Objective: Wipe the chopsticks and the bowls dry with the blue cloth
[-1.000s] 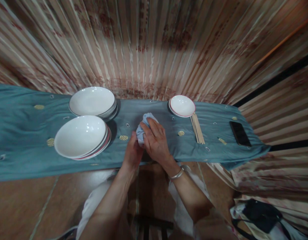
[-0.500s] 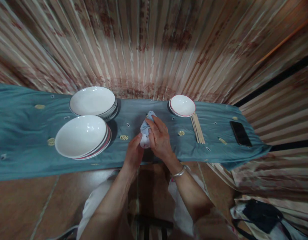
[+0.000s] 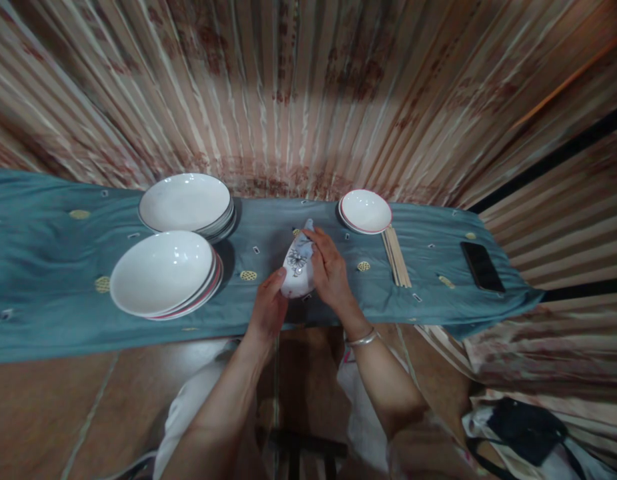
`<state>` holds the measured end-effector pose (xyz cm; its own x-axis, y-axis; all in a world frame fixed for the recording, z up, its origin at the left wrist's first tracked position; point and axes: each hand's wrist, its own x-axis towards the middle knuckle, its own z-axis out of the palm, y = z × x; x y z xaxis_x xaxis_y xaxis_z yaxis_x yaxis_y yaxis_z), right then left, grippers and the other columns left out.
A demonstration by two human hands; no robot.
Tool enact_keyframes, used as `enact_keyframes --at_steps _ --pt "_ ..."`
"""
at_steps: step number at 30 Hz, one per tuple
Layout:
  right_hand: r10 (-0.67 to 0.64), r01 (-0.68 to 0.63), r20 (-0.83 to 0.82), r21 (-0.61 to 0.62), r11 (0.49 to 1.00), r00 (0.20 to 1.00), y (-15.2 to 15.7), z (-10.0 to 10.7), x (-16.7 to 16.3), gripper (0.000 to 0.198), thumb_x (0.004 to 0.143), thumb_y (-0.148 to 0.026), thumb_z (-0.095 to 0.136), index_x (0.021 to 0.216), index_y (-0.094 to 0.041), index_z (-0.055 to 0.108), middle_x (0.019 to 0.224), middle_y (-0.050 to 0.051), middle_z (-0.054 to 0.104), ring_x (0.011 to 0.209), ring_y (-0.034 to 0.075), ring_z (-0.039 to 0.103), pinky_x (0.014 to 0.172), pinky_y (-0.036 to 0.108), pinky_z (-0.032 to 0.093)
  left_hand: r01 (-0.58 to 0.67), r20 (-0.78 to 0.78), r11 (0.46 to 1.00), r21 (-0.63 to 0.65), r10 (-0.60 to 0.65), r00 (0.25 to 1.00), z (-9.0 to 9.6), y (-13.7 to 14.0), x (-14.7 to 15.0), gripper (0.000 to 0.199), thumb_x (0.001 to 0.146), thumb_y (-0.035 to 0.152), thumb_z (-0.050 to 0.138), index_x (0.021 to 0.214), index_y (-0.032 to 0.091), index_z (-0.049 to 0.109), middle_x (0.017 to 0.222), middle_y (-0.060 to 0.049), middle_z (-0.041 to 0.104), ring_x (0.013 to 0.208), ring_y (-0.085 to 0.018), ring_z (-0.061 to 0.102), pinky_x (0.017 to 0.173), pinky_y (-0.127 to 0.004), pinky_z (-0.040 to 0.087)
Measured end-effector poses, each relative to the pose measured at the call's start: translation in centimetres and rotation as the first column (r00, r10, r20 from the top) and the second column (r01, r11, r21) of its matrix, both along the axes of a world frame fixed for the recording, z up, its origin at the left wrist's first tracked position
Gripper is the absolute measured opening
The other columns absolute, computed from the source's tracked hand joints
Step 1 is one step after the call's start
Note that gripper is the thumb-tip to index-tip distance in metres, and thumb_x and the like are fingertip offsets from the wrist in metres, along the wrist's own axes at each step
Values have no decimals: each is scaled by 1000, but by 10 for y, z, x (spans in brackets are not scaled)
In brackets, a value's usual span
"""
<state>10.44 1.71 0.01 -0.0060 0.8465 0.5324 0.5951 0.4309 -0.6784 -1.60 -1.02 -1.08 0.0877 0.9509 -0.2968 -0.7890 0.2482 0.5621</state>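
Observation:
Between my hands is a white bowl (image 3: 297,275), tilted on its side, with a dark flower pattern on its outer wall toward me. My left hand (image 3: 269,300) grips its lower left edge, thumb on the outside. My right hand (image 3: 332,270) is closed on a light blue cloth (image 3: 305,241) and presses it to the bowl's upper right side. Part of the cloth is hidden under the fingers. The bowl is held above the teal tablecloth (image 3: 261,220).
To the left stand a stack of white plates (image 3: 185,202) and a stack of large bowls (image 3: 161,273). On the right are small red-rimmed bowls (image 3: 365,210), wooden chopsticks (image 3: 397,259) and a black phone (image 3: 482,267). A pleated curtain (image 3: 298,120) hangs behind the table.
My right hand has shifted slightly right with the cloth, uncovering the bowl's flower pattern. My left hand stays at about the same place on the bowl.

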Motion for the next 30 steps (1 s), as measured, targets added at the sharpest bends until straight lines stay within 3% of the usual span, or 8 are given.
enact_keyframes --at_steps 8,16,30 --pt "32 -53 -251 -75 996 967 19 -11 10 39 95 -34 38 119 -18 63 126 9 66 120 19 58 109 38 41 16 -32 999 43 -14 999 8 -2 -2 23 67 29 79 84 13 75 99 -11 77 111 -30 65 97 -39 50" --pt "-31 -149 -569 -268 952 822 33 -24 20 36 86 -39 49 107 -18 69 115 6 72 110 21 63 104 38 44 15 -43 1000 14 -14 999 9 -3 -5 20 68 28 77 80 12 73 97 -12 77 117 -31 62 100 -41 49" --pt "-145 -150 -668 -363 919 730 32 -37 17 31 85 -39 51 99 -19 71 112 5 73 111 20 64 109 41 40 2 -14 1000 7 -2 1000 11 -1 -6 18 74 26 71 85 13 74 102 -12 76 123 -30 58 104 -40 46"
